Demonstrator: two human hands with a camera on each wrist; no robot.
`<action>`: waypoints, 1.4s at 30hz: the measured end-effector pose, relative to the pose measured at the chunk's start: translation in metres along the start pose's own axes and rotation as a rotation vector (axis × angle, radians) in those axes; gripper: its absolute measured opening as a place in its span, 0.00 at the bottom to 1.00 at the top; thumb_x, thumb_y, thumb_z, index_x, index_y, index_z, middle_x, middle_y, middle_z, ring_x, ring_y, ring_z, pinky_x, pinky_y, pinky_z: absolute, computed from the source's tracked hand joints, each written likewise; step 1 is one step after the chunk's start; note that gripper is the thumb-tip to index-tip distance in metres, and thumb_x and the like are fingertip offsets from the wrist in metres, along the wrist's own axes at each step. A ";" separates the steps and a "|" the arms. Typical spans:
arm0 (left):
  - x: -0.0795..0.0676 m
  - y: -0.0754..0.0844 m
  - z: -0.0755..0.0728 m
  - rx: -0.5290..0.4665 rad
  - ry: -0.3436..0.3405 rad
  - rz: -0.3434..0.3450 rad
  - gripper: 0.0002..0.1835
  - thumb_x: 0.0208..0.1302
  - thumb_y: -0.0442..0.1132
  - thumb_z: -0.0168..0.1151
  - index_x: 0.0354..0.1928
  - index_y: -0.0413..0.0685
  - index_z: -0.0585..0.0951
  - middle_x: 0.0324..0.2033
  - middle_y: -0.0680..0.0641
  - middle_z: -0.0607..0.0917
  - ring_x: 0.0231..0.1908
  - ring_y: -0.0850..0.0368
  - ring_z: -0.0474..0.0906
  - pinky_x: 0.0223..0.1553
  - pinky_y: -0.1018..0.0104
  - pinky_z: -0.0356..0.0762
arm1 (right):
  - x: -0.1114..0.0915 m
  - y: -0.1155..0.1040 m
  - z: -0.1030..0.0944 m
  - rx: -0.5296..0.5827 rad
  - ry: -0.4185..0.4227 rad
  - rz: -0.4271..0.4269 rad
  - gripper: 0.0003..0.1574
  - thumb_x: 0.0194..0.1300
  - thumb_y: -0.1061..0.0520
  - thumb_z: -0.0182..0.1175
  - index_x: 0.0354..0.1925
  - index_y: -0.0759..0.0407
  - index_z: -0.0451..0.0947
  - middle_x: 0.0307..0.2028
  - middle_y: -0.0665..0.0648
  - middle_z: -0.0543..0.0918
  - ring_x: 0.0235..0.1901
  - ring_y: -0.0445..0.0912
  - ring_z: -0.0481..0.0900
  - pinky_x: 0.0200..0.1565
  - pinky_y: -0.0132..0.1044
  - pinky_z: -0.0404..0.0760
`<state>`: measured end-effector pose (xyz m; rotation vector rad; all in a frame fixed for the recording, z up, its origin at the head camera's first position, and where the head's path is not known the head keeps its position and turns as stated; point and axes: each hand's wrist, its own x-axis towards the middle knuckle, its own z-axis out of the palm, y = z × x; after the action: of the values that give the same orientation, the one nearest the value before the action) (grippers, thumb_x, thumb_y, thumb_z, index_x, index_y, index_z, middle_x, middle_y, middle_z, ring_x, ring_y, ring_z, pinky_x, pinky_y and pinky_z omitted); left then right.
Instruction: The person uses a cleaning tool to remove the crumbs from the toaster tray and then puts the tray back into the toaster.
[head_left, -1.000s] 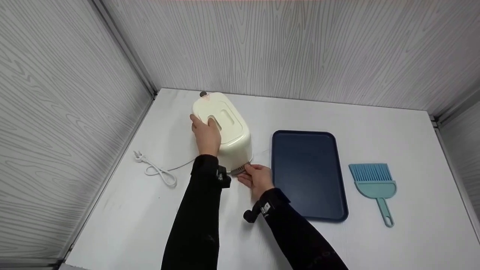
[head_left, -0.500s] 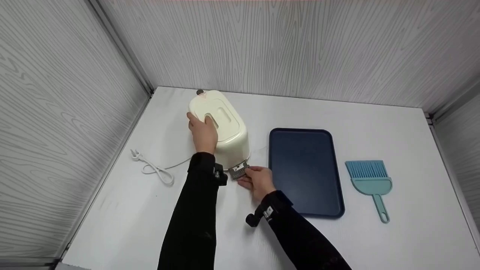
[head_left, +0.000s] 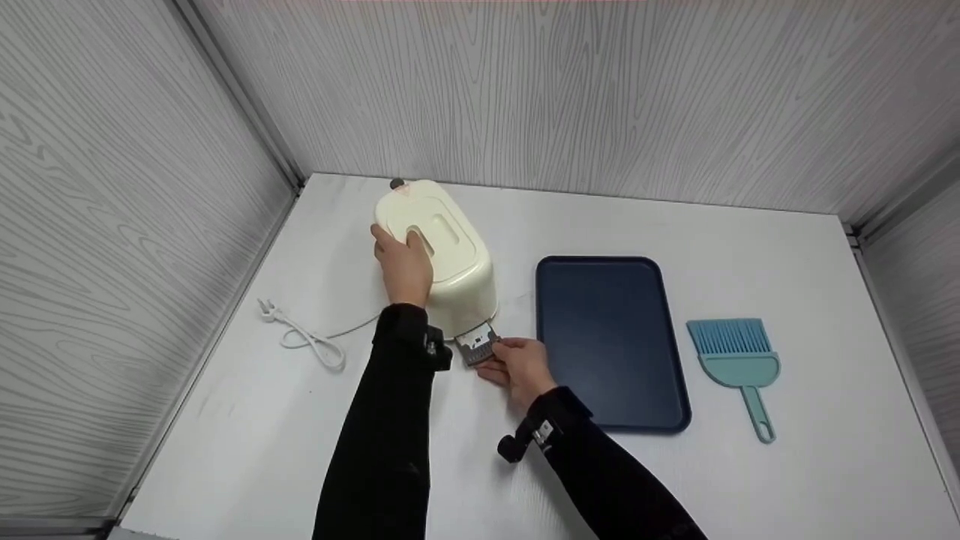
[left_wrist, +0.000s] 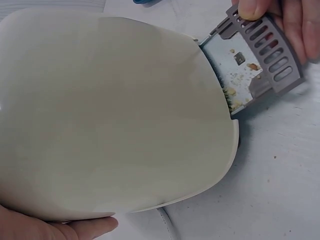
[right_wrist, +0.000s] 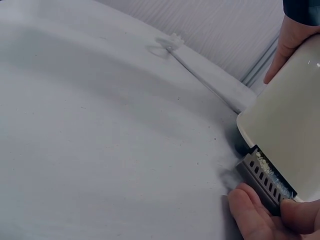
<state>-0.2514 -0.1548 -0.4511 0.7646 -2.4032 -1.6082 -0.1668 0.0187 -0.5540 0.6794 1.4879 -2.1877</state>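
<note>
A cream toaster (head_left: 456,292) with two slots stands at the left of the table. My left hand (head_left: 407,270) grips its near left side, with the thumb at a slot on top and fingers down the wall. Partly out of the toaster's near end is a crumb tray (left_wrist: 227,55) with a grey slotted front. Yellowish crumbs (left_wrist: 231,92) lie on its metal floor. My right hand (head_left: 523,367) pinches the slotted front at its right corner, thumb on top and fingers beneath. The tray's inner part is hidden in the toaster.
A dark blue tray (head_left: 607,345) lies right of the toaster, close to the right wrist. Farther right is a teal hand brush (head_left: 739,367). A white power cord (head_left: 324,349) with its plug lies to the left. Walls stand behind and at both sides.
My right hand has drawn the crumb tray farther out of the toaster, toward the front, so its metal floor now shows. The left hand keeps its grip; the view shifts slightly.
</note>
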 end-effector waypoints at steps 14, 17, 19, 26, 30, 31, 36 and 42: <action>0.000 -0.001 0.000 -0.011 -0.012 -0.007 0.39 0.84 0.50 0.39 0.82 0.43 0.34 0.80 0.33 0.47 0.77 0.41 0.55 0.74 0.53 0.59 | -0.009 0.003 -0.009 -0.062 -0.004 0.001 0.19 0.76 0.69 0.54 0.62 0.76 0.69 0.44 0.72 0.87 0.35 0.52 0.90 0.43 0.45 0.89; 0.000 -0.001 -0.001 -0.017 -0.023 -0.010 0.40 0.84 0.51 0.38 0.82 0.43 0.33 0.80 0.34 0.46 0.78 0.41 0.54 0.75 0.53 0.59 | -0.014 0.002 -0.011 -0.078 -0.014 0.002 0.20 0.76 0.69 0.54 0.63 0.76 0.68 0.45 0.72 0.86 0.35 0.53 0.90 0.44 0.45 0.89; 0.000 -0.001 -0.001 -0.021 -0.027 -0.008 0.40 0.84 0.50 0.38 0.82 0.43 0.32 0.80 0.34 0.45 0.78 0.41 0.53 0.75 0.53 0.58 | -0.016 0.002 -0.012 -0.082 -0.021 0.001 0.20 0.76 0.69 0.53 0.63 0.76 0.68 0.46 0.73 0.86 0.35 0.53 0.90 0.44 0.45 0.89; 0.000 -0.002 -0.001 -0.014 -0.022 0.000 0.40 0.84 0.50 0.38 0.82 0.43 0.32 0.80 0.34 0.45 0.78 0.41 0.52 0.75 0.53 0.58 | -0.022 0.004 -0.018 -0.084 -0.030 0.002 0.19 0.76 0.70 0.53 0.62 0.76 0.68 0.43 0.71 0.86 0.34 0.52 0.90 0.44 0.46 0.89; 0.000 -0.003 -0.001 -0.010 -0.016 0.003 0.40 0.84 0.50 0.39 0.82 0.43 0.33 0.80 0.33 0.46 0.78 0.41 0.53 0.76 0.53 0.57 | -0.024 0.005 -0.020 -0.086 -0.026 0.004 0.19 0.76 0.70 0.54 0.61 0.76 0.68 0.41 0.70 0.86 0.33 0.52 0.89 0.44 0.46 0.89; 0.000 -0.003 -0.001 -0.009 -0.015 0.002 0.40 0.84 0.50 0.39 0.82 0.43 0.33 0.80 0.33 0.46 0.78 0.41 0.53 0.76 0.53 0.57 | -0.024 0.006 -0.021 -0.086 -0.024 0.005 0.18 0.76 0.70 0.54 0.61 0.76 0.69 0.40 0.70 0.86 0.32 0.52 0.89 0.43 0.46 0.89; 0.000 -0.003 -0.001 -0.006 -0.021 -0.013 0.40 0.84 0.51 0.38 0.82 0.45 0.31 0.81 0.35 0.45 0.78 0.42 0.52 0.76 0.54 0.57 | -0.026 0.007 -0.023 -0.101 -0.024 0.004 0.16 0.76 0.70 0.54 0.58 0.75 0.70 0.42 0.71 0.86 0.32 0.52 0.89 0.43 0.45 0.89; 0.000 -0.001 -0.001 -0.009 -0.018 -0.012 0.40 0.84 0.51 0.39 0.82 0.44 0.32 0.80 0.34 0.46 0.78 0.42 0.54 0.76 0.54 0.57 | -0.030 0.009 -0.026 -0.113 -0.042 -0.010 0.17 0.76 0.70 0.54 0.59 0.78 0.70 0.42 0.72 0.86 0.33 0.52 0.90 0.44 0.45 0.89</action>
<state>-0.2503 -0.1559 -0.4517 0.7676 -2.4069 -1.6356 -0.1338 0.0421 -0.5508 0.5862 1.5832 -2.0933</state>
